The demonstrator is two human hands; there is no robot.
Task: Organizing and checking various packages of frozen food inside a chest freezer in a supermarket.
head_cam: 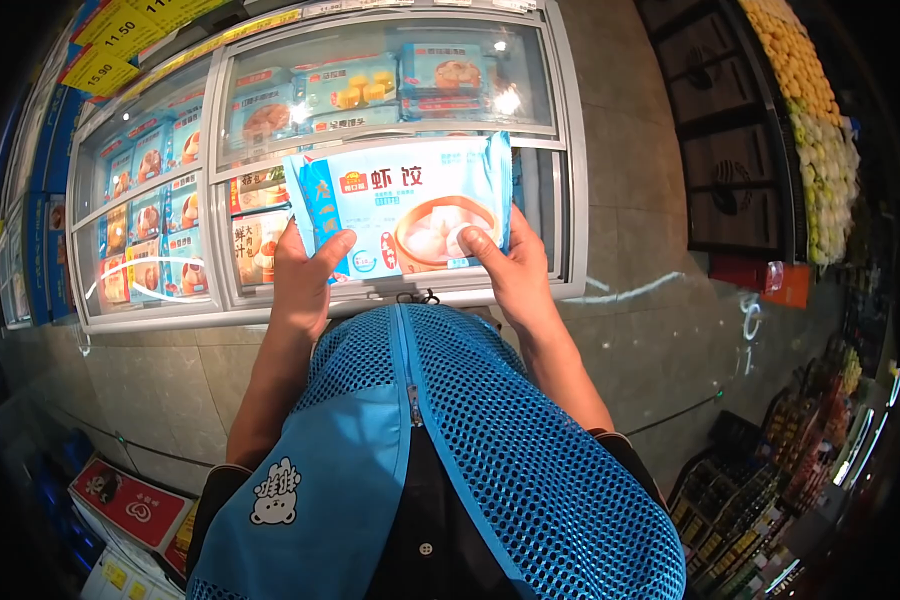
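Both hands hold a light-blue plastic bag of frozen dumplings [420, 176] flat above an ice-cream-style chest freezer [576, 187]. Its printed front, with dumplings in a bamboo steamer, faces up. My left hand [304, 277] grips the lower left part, thumb on top. At the lower right, my right hand [516, 262] pinches the pack with its thumb over the steamer picture. The fingers beneath are mostly hidden. Left of the pack, boxed or bagged buns [259, 247] lie in the freezer section under it, partly covered by the pack and my left hand.
Sliding glass lids [382, 82] cover more blue frozen-food packs. Yellow price cards [101, 71] stand at the upper left. Produce [817, 172] is heaped on a dark stand at right. Tiled floor [630, 150] lies between. A red promotional box [131, 499] sits at the lower left.
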